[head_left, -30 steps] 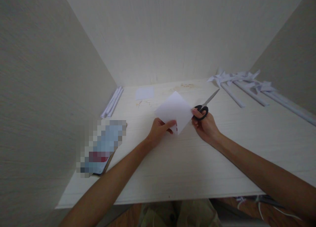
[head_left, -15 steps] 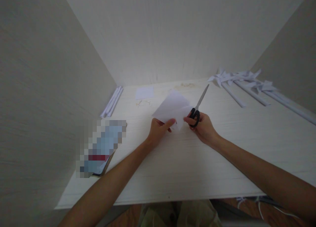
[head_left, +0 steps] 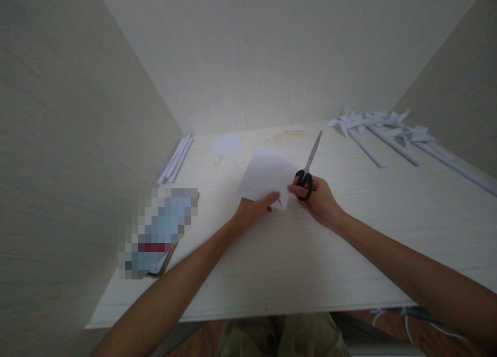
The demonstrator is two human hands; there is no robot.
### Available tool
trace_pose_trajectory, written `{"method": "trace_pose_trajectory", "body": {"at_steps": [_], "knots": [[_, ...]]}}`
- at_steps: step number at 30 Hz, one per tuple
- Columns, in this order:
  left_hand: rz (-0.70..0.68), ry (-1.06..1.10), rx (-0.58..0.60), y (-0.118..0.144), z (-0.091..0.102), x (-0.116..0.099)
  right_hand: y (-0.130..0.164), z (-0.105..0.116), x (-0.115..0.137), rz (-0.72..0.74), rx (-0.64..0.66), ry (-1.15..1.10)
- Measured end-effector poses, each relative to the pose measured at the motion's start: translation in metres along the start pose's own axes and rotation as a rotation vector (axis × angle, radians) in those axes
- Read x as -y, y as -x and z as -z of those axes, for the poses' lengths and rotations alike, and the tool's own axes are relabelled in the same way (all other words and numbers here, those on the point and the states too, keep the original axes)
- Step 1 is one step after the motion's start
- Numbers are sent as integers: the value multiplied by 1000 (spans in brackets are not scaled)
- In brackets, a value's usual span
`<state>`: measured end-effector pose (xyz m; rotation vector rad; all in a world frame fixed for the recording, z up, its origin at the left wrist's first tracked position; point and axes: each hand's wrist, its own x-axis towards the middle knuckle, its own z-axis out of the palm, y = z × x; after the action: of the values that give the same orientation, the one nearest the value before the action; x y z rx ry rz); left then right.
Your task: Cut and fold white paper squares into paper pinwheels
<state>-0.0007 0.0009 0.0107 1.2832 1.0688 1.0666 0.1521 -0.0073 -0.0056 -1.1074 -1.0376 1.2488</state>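
- Fingers of the left hand [head_left: 252,210] pinch the lower edge of one paper sheet [head_left: 266,177], held above the table [head_left: 295,264].
- Fingers of the right hand [head_left: 319,199] grip one pair of scissors [head_left: 307,166], blades together, just beside the sheet.

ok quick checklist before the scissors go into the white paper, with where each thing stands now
1. Left hand grips the folded white paper sheet at its near edge: ok.
2. Right hand holds the black-handled metal scissors by the loops: ok.
3. Blades shut, pointing away: not ok for a cut.
4. Blades apart from the paper: ok.
5. Left fingers out of the blade line: ok.
6. Cut line marked: cannot tell.
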Motion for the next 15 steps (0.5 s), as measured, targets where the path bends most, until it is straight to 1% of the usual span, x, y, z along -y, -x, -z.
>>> {"method": "trace_pose_trajectory", "body": {"at_steps": [7,11,15], "knots": [[-11,-49,-56,-1,0,0,0,2,-2,18,38,-2],[-29,-27,-95,-2,2,2,2,0,0,20,122,48],[-23,-27,-117,-3,3,0,5,-3,4,-7,200,103]]}}
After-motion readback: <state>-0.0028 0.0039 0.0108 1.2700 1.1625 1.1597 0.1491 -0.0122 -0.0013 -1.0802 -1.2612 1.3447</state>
